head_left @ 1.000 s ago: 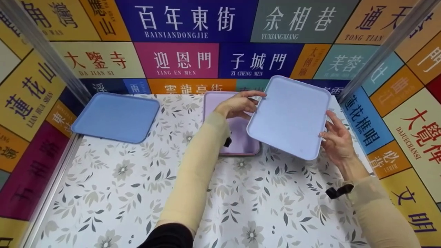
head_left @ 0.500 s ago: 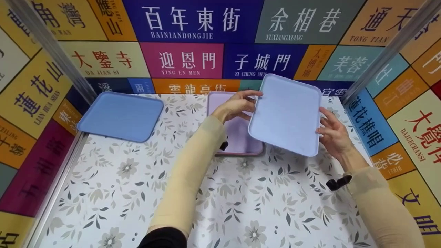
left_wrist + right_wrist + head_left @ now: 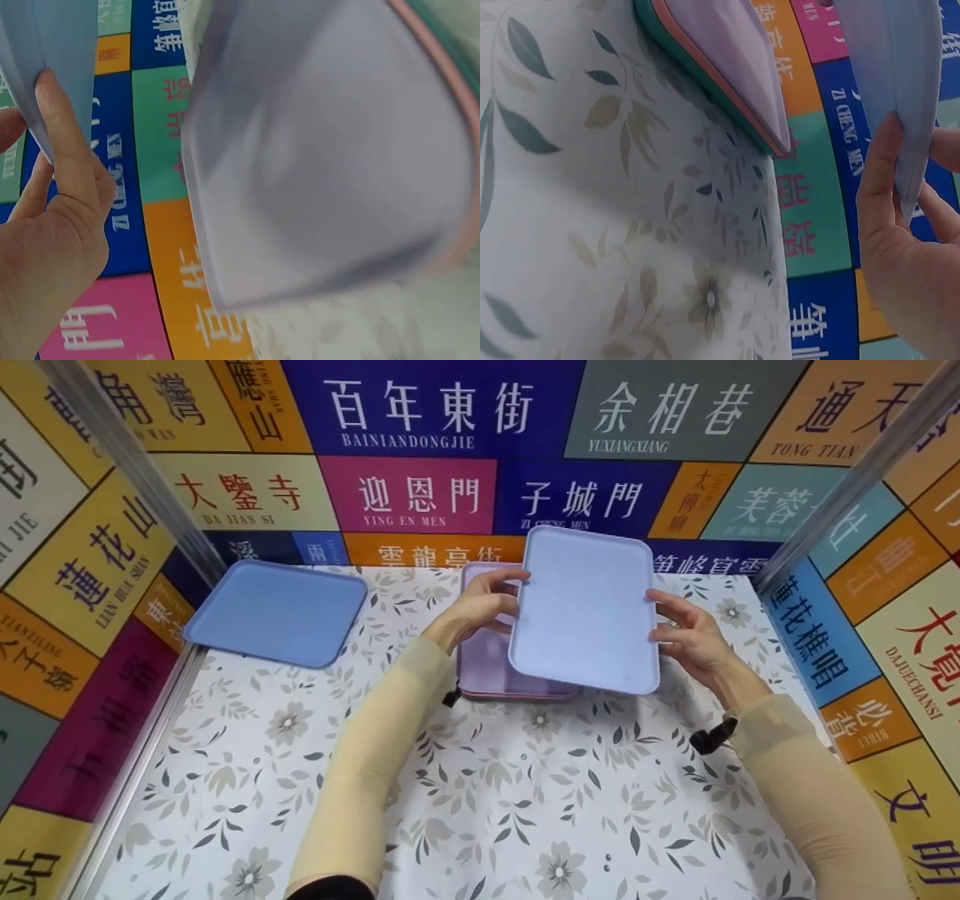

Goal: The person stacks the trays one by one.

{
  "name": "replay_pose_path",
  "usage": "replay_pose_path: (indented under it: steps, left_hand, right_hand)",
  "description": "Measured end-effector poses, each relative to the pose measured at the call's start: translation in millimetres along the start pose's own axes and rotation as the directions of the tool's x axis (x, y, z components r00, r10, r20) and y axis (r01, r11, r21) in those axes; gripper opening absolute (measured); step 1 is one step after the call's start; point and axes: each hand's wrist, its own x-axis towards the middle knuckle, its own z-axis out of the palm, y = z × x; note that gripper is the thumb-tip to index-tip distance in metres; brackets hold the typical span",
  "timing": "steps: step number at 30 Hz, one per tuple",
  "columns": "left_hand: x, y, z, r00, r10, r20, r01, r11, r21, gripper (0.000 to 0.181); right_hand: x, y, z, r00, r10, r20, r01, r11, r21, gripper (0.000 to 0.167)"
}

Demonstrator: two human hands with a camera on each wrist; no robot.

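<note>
A pale blue-lavender tray (image 3: pixel 589 607) is held up, tilted, over a stack at the back of the table. My left hand (image 3: pixel 480 606) pinches its left edge between thumb and fingers; in the left wrist view that hand (image 3: pixel 64 202) grips the rim. On the opposite edge my right hand (image 3: pixel 694 637) pinches the tray, and the right wrist view shows thumb and fingers on either side of the rim (image 3: pixel 911 165). Beneath lies a purple tray (image 3: pixel 484 667), partly hidden by the held one. Pink (image 3: pixel 705 71) and green (image 3: pixel 656 45) trays show under it.
A blue tray (image 3: pixel 277 613) lies at the table's back left. White cloth with grey flowers and leaves covers the table (image 3: pixel 465 802). Panels with Chinese lettering (image 3: pixel 420 495) stand behind and along both sides, with metal posts (image 3: pixel 142 472) at the corners.
Both hands have carried the pale tray leftward, so it now covers more of the purple tray. Its tilt has changed a little. The view has shifted slightly.
</note>
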Motion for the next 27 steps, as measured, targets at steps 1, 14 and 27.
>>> replay_pose_path:
  steps: [1, 14, 27]
  left_hand:
    - [-2.3, -2.2, -2.9, 1.0, 0.003, -0.011, -0.003, 1.0, 0.004, 0.077]
    - [-30.3, -22.3, -37.4, 0.982, -0.005, -0.186, 0.028, 0.992, 0.122, 0.081]
    - [-33.8, -43.0, -48.7, 0.952, -0.014, -0.305, 0.139, 0.91, 0.391, 0.071]
  right_hand:
    - [2.5, 1, 3, 1.0, 0.008, 0.005, -0.008, 1.0, -0.004, 0.075]
    - [42.9, 32, 48, 1.0, 0.004, -0.017, -0.007, 0.983, -0.182, 0.08]
    - [73.4, 65, 73, 0.996, 0.075, -0.051, -0.09, 0.901, -0.425, 0.081]
